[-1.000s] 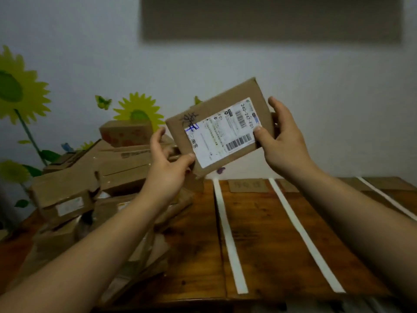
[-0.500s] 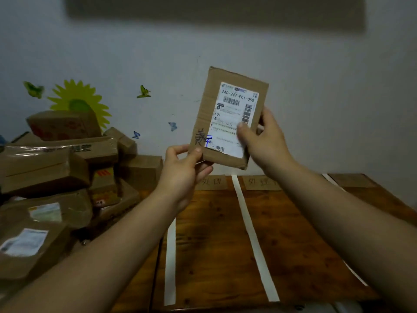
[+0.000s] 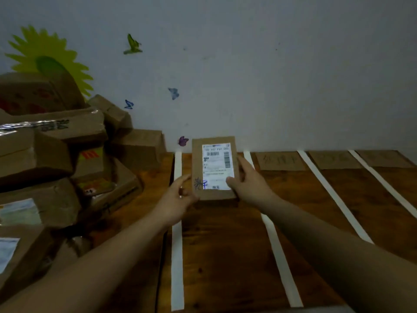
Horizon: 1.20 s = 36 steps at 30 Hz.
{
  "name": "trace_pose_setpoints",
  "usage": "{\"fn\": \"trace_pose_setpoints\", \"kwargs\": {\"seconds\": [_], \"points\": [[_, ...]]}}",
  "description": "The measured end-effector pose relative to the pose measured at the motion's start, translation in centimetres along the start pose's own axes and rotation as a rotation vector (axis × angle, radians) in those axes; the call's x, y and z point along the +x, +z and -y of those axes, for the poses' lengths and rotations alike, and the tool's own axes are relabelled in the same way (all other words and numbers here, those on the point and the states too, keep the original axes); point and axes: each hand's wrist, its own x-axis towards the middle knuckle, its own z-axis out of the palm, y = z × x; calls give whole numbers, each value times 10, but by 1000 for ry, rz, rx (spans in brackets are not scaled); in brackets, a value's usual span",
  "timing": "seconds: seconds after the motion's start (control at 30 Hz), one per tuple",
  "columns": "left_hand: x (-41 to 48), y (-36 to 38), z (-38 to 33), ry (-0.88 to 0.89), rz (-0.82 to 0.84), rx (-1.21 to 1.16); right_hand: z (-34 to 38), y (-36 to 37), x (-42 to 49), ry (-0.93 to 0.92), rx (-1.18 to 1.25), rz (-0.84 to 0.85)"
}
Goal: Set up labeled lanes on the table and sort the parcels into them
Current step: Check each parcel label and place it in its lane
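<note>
A flat cardboard parcel (image 3: 215, 168) with a white shipping label lies label up in the leftmost lane of the wooden table (image 3: 221, 256), near the wall. My right hand (image 3: 247, 184) holds its right edge, thumb on the label. My left hand (image 3: 178, 198) touches its lower left corner with fingers stretched forward. White tape strips, such as the left strip (image 3: 177, 256) and the second strip (image 3: 279, 256), mark the lanes. Cardboard lane labels (image 3: 279, 160) lie at the far end of the other lanes.
A tall heap of cardboard parcels (image 3: 56, 168) fills the left side of the table up to the first tape strip. The wall behind carries sunflower and butterfly stickers. More tape strips (image 3: 334, 195) run across the right half of the table.
The parcel came down from chest height, where both hands held it upright, to the table in the leftmost lane. My view has tilted down and shifted right.
</note>
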Motion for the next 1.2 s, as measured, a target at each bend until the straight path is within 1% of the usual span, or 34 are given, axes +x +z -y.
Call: {"fn": "trace_pose_setpoints", "kwargs": {"seconds": [0.1,0.17,0.3,0.47,0.57,0.77,0.87,1.03,1.13,1.2], "points": [[24,1,38,-96,57,10,-33,30,21,148,-12,119],[36,3,58,-143,65,25,-51,45,31,190,-13,158],[54,13,85,-196,75,71,-77,64,47,243,-60,202],[77,26,95,-171,60,157,-99,67,70,246,-170,225],[91,33,93,-161,27,213,-108,64,91,221,-200,242],[121,27,89,-223,6,345,-115,66,133,142,-243,334],[129,18,84,-253,8,380,-115,73,146,73,-251,366],[128,6,71,-289,11,448,-111,74,150,21,-293,418],[115,-13,47,-269,-78,417,-84,63,153,-17,-381,382],[102,-40,27,-228,-169,426,-50,57,156,-54,-363,372]]}}
